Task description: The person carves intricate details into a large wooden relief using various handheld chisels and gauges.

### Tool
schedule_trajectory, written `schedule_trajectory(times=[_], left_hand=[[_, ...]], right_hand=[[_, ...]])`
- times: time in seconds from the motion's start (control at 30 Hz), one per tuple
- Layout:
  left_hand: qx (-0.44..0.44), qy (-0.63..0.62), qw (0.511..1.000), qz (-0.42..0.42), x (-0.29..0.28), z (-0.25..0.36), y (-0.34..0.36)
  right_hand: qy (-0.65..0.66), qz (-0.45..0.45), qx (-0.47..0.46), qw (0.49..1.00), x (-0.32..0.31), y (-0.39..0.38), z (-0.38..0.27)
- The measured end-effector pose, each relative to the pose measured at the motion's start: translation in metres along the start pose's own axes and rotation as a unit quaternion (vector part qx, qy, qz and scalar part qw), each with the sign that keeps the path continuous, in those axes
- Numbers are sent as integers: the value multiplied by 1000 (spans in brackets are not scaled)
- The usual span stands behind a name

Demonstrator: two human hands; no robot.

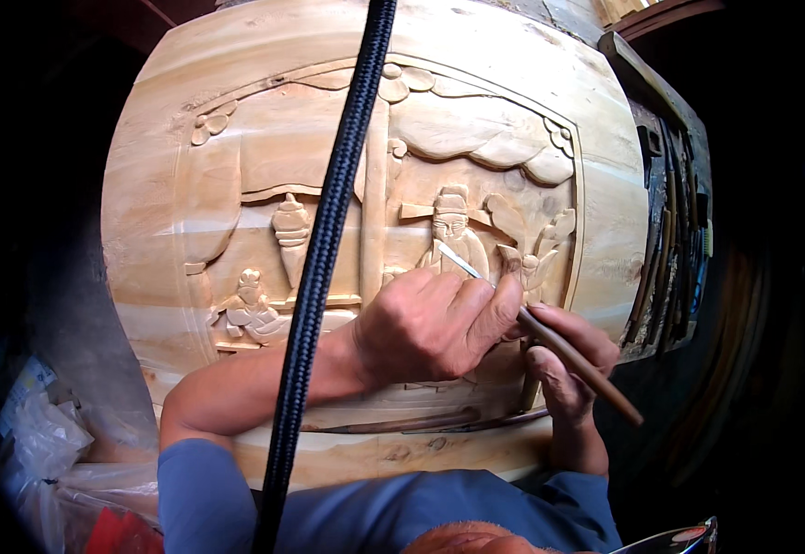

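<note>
A large pale wooden block (190,120) with a carved relief panel of figures, drapery and flowers fills the view. A thin carving chisel (568,355) with a brown wooden handle has its metal tip on the robed figure (451,231) at the panel's centre right. My left hand (430,328) lies across the panel's lower part, its thumb and fingers pressed on the chisel's shaft. My right hand (564,369) grips the handle from below. Two more long tools (402,425) lie on the panel's lower ledge under my hands.
A thick black braided cord (328,231) hangs down the middle of the view in front of the carving. A rack of several long-handled carving tools (665,240) stands at the right. Crumpled plastic bags (42,434) lie at the lower left.
</note>
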State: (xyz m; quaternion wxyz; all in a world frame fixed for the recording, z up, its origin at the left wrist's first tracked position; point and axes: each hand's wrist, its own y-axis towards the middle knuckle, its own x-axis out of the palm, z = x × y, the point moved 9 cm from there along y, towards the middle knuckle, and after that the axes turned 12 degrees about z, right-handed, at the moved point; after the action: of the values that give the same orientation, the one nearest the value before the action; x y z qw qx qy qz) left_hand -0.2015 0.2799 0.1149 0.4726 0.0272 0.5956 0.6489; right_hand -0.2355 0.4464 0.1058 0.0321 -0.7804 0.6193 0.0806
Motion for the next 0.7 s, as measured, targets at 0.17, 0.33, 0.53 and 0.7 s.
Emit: schedule_trajectory(times=[0.17,0.33,0.53,0.7], left_hand=[[-15,-46,999,23,-8,-2,5],[-199,-194,959,61,-15,-31,10],[-471,-465,745,77,-26,-49,-47],[-514,-440,727,118,-44,-47,-79]], right_hand=[[-115,42,-234,964,-14,9,-54],[-31,199,-295,934,-34,45,-93],[-132,124,-302,936,60,69,-102],[-150,94,-334,926,149,47,-81]])
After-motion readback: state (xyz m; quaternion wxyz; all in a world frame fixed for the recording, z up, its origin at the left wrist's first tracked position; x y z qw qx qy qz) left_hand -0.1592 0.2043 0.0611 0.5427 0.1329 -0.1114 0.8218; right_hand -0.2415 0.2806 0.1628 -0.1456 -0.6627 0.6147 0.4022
